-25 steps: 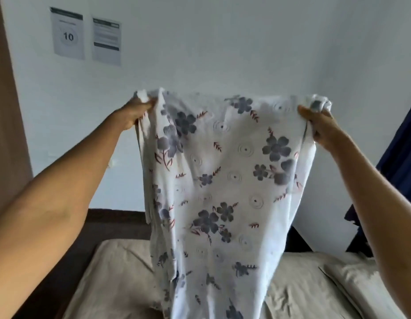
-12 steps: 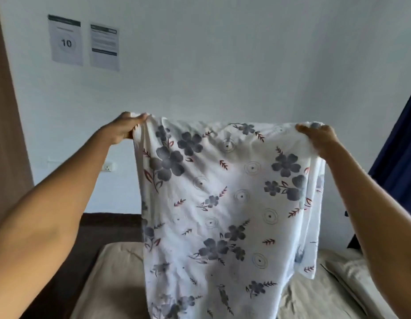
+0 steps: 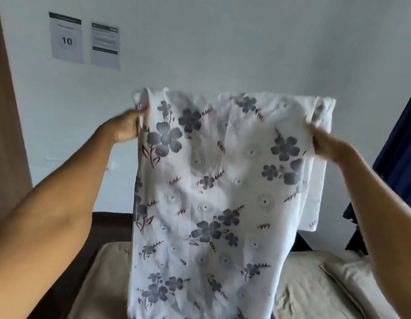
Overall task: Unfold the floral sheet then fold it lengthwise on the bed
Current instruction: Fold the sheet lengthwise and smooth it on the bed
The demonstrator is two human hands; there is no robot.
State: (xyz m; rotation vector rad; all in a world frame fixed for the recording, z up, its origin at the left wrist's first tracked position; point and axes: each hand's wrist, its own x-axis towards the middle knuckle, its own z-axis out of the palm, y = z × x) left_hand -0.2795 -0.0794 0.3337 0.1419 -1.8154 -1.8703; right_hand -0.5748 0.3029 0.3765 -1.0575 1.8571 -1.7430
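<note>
The floral sheet (image 3: 213, 192) hangs in the air in front of the person, held up above the bed (image 3: 315, 284), and its lower part goes out of view at the bottom edge. The left hand (image 3: 127, 128) pinches the upper left corner, with the fingers closed on the cloth. The right hand (image 3: 324, 143) grips the upper right side, where some layers seem bunched together and one flap hangs behind.

I judge the cloth to be thin, light and very soft, because it falls in loose waves and keeps no shape. It will not slip much, but it will sag in the middle. The best places to hold are the two top corners, kept well apart so the edge stays tight.
</note>
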